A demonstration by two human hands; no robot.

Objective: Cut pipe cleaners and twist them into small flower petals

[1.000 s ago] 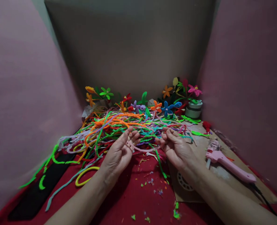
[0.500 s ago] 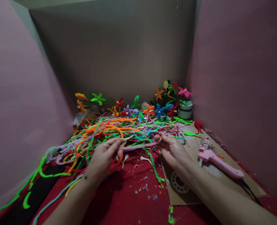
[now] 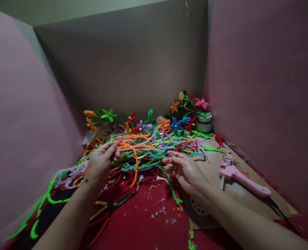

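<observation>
My left hand (image 3: 101,159) is over the left part of a heap of coloured pipe cleaners (image 3: 148,152), thumb and fingers pinched together. From its fingertips a pale pink pipe cleaner (image 3: 139,147) runs up to the right across the heap. My right hand (image 3: 181,168) hovers at the heap's right front edge, palm turned inward, fingers loosely stretched out and apart, with nothing visible in them. An orange pipe cleaner (image 3: 136,166) hangs down between the hands. Below my left hand lies a dark-bladed tool (image 3: 119,203), its handles partly hidden by my forearm.
A pink glue gun (image 3: 247,182) lies on a cardboard sheet (image 3: 237,208) at right, its cord trailing off. Pipe-cleaner flowers (image 3: 176,125) line the back, beside a pale round pot (image 3: 204,123). Fuzzy scraps (image 3: 163,210) dot the red cloth (image 3: 143,229). Pink panels (image 3: 260,86) flank both sides.
The pink pipe cleaner was stretched between both hands. My right hand has let go and opened, and my left hand has moved left and up with it. The dark-bladed tool has come into sight.
</observation>
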